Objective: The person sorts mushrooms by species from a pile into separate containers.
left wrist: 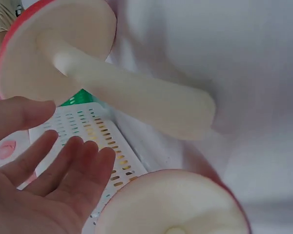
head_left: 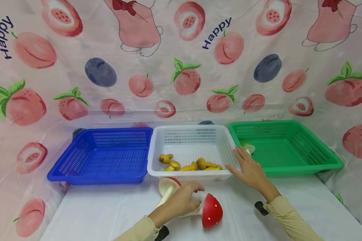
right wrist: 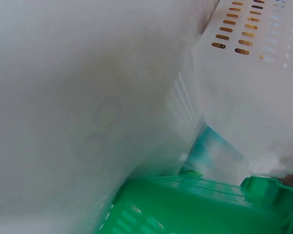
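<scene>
My left hand [head_left: 183, 199] hovers over the white table between two toy mushrooms with red caps, its fingers loosely bent. Nothing lies in its palm in the left wrist view. One mushroom [head_left: 212, 211] lies on its side with a white-spotted cap; the other mushroom [head_left: 166, 190] leans near the white basket [head_left: 188, 173]. My right hand [head_left: 250, 170] is spread, fingers extended, over the adjoining rims of the white basket and the green basket [head_left: 304, 169]. Whether it touches them I cannot tell. Beside its fingertips, a green-capped mushroom [head_left: 246, 146] sits inside the green basket.
Several yellow-brown toy mushrooms [head_left: 189, 166] lie along the near side of the white basket. A blue basket [head_left: 99, 179] stands at its left, showing a bare floor. Behind the row hangs a peach-patterned cloth [head_left: 187, 110].
</scene>
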Demonstrator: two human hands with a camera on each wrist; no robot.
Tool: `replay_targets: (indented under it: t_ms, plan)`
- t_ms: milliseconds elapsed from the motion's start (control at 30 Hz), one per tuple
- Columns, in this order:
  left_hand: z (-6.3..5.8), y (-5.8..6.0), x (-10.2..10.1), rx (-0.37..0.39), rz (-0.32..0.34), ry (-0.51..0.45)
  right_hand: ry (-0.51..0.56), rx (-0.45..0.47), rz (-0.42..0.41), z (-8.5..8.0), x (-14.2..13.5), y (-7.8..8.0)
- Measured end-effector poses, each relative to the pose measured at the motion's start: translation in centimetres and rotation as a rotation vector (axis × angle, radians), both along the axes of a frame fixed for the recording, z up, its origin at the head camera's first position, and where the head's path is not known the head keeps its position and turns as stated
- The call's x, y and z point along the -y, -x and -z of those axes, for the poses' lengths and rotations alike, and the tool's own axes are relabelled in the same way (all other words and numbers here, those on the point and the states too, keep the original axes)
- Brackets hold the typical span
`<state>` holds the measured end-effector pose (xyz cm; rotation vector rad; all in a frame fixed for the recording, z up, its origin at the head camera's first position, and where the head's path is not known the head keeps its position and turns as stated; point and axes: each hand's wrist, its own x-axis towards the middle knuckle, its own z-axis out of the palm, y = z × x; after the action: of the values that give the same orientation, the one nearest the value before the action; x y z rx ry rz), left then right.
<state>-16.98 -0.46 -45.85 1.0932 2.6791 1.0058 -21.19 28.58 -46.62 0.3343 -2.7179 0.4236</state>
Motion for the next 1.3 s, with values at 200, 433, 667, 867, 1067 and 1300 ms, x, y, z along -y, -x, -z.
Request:
replay_targets:
  t_ms: [200, 433, 667, 867, 1067, 1300]
  plan:
    - [0.7, -2.2, 1.7, 0.049, -0.035, -0.033, 0.004, 0.011, -0.01, -0.3, 0.2, 0.1]
    - [1.5, -4.0, 2.8, 0.0, 0.03, 0.084, 0.003, 0.002, -0.003, -0.6, -0.1, 0.1]
    - [2.0, -4.6, 4.2, -0.076, 0.098, 0.176, 0.008, 0.011, -0.013, -0.5, 0.2, 0.0]
    - [2.7, -4.6, 4.8, -0.142, 0.165, 0.231, 0.001, -0.003, -0.004, -0.4, 0.1, 0.0]
    - [3.4, -4.2, 5.2, -0.25, 0.209, 0.188, -0.001, 0.005, -0.006, 0.0, 0.0, -0.2]
    - [3.2, -4.0, 5.4, -0.198, 0.138, 0.1, 0.001, -0.003, 0.001, 0.1, 0.0, -0.3]
